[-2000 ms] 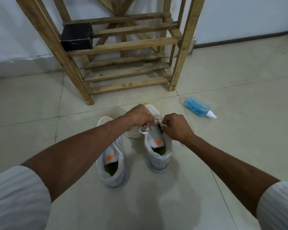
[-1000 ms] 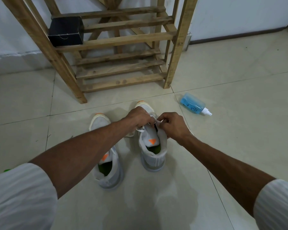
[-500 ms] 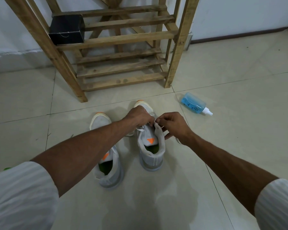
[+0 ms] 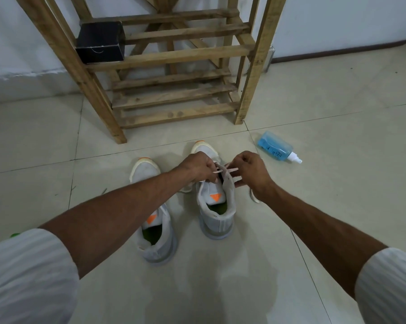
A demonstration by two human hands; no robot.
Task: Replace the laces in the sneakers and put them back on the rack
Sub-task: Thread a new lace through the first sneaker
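Note:
Two pale grey sneakers with orange tongue marks stand on the tiled floor in front of the wooden rack (image 4: pixel 174 97). The left sneaker (image 4: pixel 154 220) is partly hidden under my left forearm. Both hands work over the right sneaker (image 4: pixel 217 206). My left hand (image 4: pixel 198 166) pinches the white lace (image 4: pixel 230 170) at the shoe's left eyelets. My right hand (image 4: pixel 251 169) pinches the same lace on the right side, pulled a little away from the shoe. A loose lace end (image 4: pixel 254 197) lies on the floor under my right wrist.
A black box (image 4: pixel 100 42) sits on the rack's middle shelf at the left. A blue spray bottle (image 4: pixel 278 148) lies on its side on the floor to the right of the sneakers. White wall runs behind the rack.
My right hand has drawn away to the right, stretching the lace out from the right sneaker. My left hand stays at the eyelets. The sneakers have not moved.

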